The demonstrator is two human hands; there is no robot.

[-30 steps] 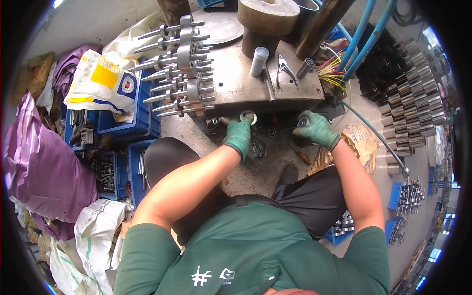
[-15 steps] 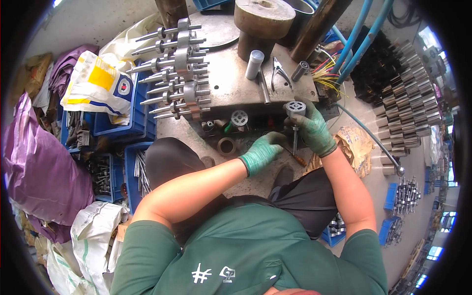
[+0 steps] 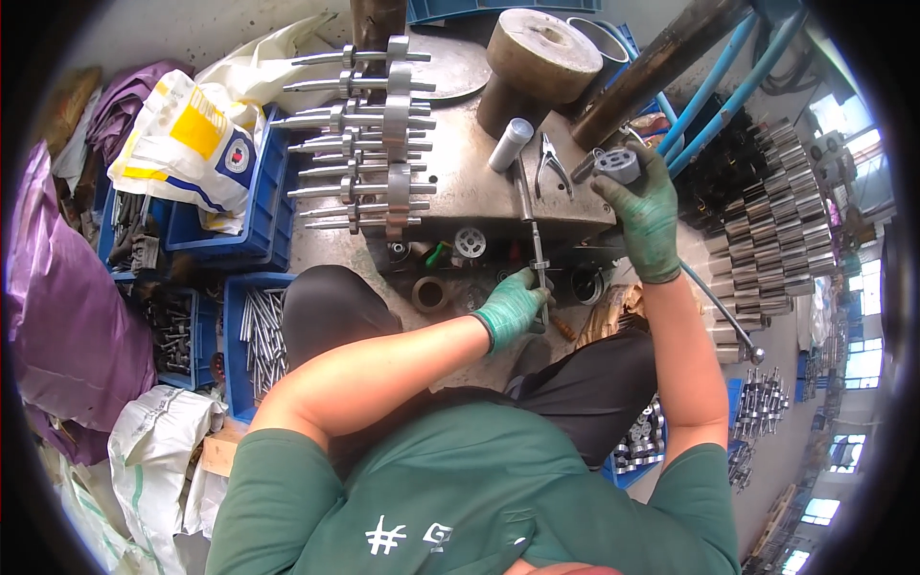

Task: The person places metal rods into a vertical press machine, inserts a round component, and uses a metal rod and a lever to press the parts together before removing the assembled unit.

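Note:
In my left hand [image 3: 511, 307], gloved in green, is a slim metal shaft [image 3: 539, 251] with a collar, standing roughly upright in front of the press table. The shaft's top end meets or overlaps the end of a dark metal bar [image 3: 523, 196] on the table; I cannot tell whether they touch. My right hand [image 3: 648, 220], also gloved, is raised at the table's right corner. Its fingers close around a round grey metal flywheel-like disc [image 3: 616, 165] with holes. Beside the bar lie a white-topped cylinder [image 3: 511, 144] and a pair of pliers [image 3: 553, 171].
Several shafts with discs [image 3: 395, 125] are lined up on the table's left side. A heavy round metal block [image 3: 544, 46] stands behind. Blue crates [image 3: 244, 230] and sacks [image 3: 72, 287] crowd the left; stacked metal cylinders [image 3: 791, 211] stand right. Another holed disc [image 3: 470, 242] sits under the table edge.
My right hand has moved up and right with the disc. The shaft seen below the disc earlier no longer hangs there; my left hand now grips a shaft. The view has shifted slightly.

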